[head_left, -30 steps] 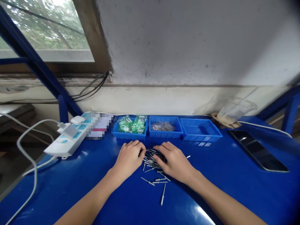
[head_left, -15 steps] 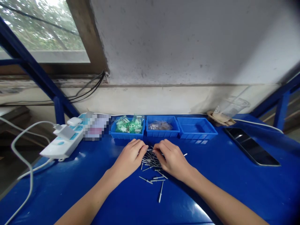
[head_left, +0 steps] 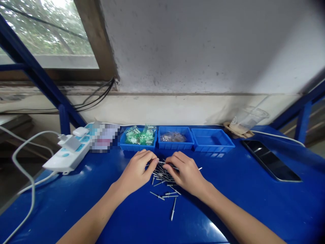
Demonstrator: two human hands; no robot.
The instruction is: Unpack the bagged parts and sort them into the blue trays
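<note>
Rivets point(head_left: 162, 174): lay crisscrossed in a loose heap on the surface point(head_left: 137, 217), between left hand point(head_left: 138, 171) and right hand point(head_left: 188, 173), just short of the trays point(head_left: 175, 145), with several strays point(head_left: 167, 196) on the near side. Were flanked by bent fingers, nearly together at the tips on the left and curled in over the heap on the right; could not tell, on either side, whether gripping a rivet or merely touching. Called, most likely, for a light touch: best worked from the outer edge inward, easing crossed shanks apart rather than tugging, and best steadied with one hand while picking with the other.
</note>
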